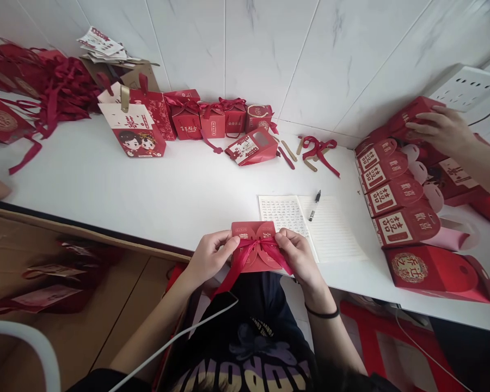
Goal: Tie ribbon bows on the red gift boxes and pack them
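A small red gift box (253, 231) stands at the near edge of the white table (155, 190), right in front of me. A red ribbon (245, 256) crosses its front in a bow, and one tail hangs down over the table edge. My left hand (210, 255) pinches the ribbon's left loop against the box. My right hand (296, 251) pinches the right loop. Both hands have their fingers closed on the ribbon.
An open notebook (310, 223) with a pen (314, 205) lies just behind the box. Finished red boxes (212, 120) line the wall, with loose ribbons (53, 92) at far left. Flat red boxes (396, 196) are stacked at right, where another person's hand (443, 128) rests.
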### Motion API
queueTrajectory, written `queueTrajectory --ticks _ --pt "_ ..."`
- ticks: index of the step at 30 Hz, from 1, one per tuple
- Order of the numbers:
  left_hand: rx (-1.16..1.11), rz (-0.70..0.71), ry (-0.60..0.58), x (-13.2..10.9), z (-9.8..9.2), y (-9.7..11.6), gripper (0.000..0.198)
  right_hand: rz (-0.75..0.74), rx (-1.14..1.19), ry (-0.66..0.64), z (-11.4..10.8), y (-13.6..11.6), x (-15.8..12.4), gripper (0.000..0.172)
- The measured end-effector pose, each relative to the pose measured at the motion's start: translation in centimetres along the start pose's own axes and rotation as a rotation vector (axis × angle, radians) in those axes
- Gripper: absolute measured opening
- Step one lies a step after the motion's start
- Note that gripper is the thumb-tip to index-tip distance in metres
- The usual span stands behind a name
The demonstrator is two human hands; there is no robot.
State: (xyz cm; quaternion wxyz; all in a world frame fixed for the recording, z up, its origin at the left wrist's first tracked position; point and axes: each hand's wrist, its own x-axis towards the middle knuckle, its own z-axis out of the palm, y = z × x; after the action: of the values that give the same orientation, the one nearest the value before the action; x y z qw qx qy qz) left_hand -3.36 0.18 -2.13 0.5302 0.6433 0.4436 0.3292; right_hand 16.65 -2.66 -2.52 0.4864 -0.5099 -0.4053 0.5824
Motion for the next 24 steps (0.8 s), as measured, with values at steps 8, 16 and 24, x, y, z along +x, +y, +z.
queueTrajectory --ticks 8,16,24 --pt "0.059 -0.013 0.031 0.1 0.4 -0.2 0.040 0.042 0.073 0.031 0.2 0.5 0.2 0.047" --pt "0.136 -0.110 -0.148 0.0 -1.3 0.8 0.042 -0.031 -0.200 0.032 -1.3 -0.4 -0.7 0.047" --pt "0.538 0.379 -0.033 1.7 -1.7 4.4 0.015 -0.031 -0.575 -0.027 -2.6 -1.9 -3.7 0.046"
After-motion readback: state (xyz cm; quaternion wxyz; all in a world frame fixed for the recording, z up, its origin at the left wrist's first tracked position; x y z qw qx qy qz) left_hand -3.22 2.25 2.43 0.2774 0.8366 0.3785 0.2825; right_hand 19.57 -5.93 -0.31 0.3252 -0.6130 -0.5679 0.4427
